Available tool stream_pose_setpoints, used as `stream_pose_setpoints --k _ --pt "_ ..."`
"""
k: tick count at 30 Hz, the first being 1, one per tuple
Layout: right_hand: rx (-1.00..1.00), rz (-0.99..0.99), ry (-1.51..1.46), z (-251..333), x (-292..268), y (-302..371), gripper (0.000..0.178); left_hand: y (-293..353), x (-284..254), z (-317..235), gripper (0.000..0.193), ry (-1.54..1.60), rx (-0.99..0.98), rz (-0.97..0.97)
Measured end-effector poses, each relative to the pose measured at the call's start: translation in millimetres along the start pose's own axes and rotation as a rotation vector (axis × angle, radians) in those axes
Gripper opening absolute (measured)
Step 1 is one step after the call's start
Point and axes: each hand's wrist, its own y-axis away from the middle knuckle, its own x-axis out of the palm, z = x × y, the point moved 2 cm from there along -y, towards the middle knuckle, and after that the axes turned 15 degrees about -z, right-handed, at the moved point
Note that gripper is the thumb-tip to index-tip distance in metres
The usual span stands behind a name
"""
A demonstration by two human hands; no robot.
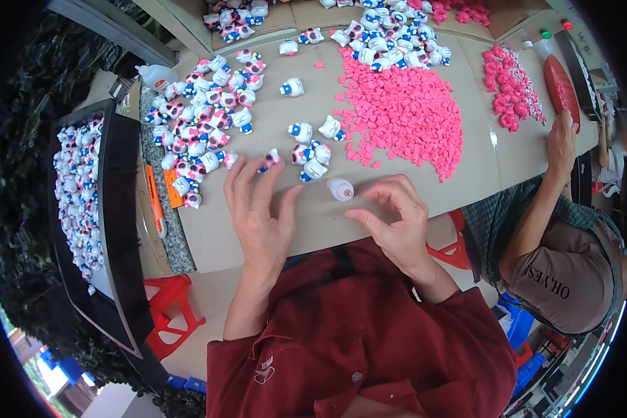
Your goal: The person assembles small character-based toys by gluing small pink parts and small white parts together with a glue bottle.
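Note:
My left hand (pixel 261 212) has its fingers spread over the table. A small white, blue and pink cat-like figurine (pixel 270 159) is at its fingertips; I cannot tell whether they touch it. My right hand (pixel 400 219) is curved with thumb and forefinger apart, and no object shows between them. Just left of it is a small whitish bottle (pixel 340 188) with a narrow tip, apart from the fingers. Beyond the bottle, several loose figurines (pixel 313 169) sit close together. A wide heap of small pink pieces (pixel 404 111) spreads behind my right hand.
A pile of figurines (pixel 209 115) covers the table's left side, near an orange cutter knife (pixel 155 202). More figurines (pixel 390 35) lie at the back. A black bin (pixel 111 209) of figurines stands left. At right, a co-worker's hand (pixel 562 143) is at a red tray (pixel 559 83).

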Motion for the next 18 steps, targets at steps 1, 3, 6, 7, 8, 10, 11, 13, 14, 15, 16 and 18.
stream_pose_setpoints --k 1,3,6,7,8,10,11,13,14,15,16,18 --pt "-0.002 0.002 -0.003 0.9 4.2 -2.4 0.03 2.4 2.7 -2.9 0.038 -0.009 0.043 -0.025" --pt "-0.097 -0.02 -0.044 3.2 12.4 -8.2 0.035 5.0 9.3 -12.1 0.038 -0.032 0.113 0.016" --pt "-0.185 0.058 -0.026 -3.7 19.4 -9.6 0.034 7.4 22.4 -18.5 0.037 -0.067 0.22 0.036" --pt "-0.274 0.069 -0.015 -5.2 17.7 -9.7 0.036 9.4 25.6 -17.2 0.038 -0.048 0.185 0.044" --pt "-0.275 0.071 -0.02 -5.9 16.1 -8.9 0.036 10.6 28.3 -16.1 0.039 -0.026 0.15 0.055" --pt "-0.109 0.065 -0.223 -7.0 11.9 -4.9 0.033 10.9 28.0 -16.3 0.035 0.008 0.129 0.04" --pt "-0.109 0.065 -0.224 -6.9 8.0 -2.2 0.033 12.7 26.2 -16.1 0.035 0.122 0.023 0.026" --pt "0.101 0.136 -0.397 -10.0 1.9 2.7 0.033 15.7 19.4 -16.0 0.034 0.238 -0.084 0.012" --pt "0.104 0.136 -0.396 -10.7 -1.6 3.8 0.033 17.3 14.6 -12.7 0.032 0.547 -0.432 0.096" --pt "0.126 0.103 -0.383 -12.0 -5.3 4.5 0.031 20.9 12.7 -9.6 0.03 0.852 -0.783 0.181" --pt "0.147 0.07 -0.368 -12.9 -8.3 4.8 0.03 22.6 9.9 -6.5 0.03 0.853 -0.786 0.184" --pt "0.143 0.071 -0.353 -8.1 -11.8 2.4 0.031 27.4 8.2 -0.6 0.029 1.047 -0.974 0.252"
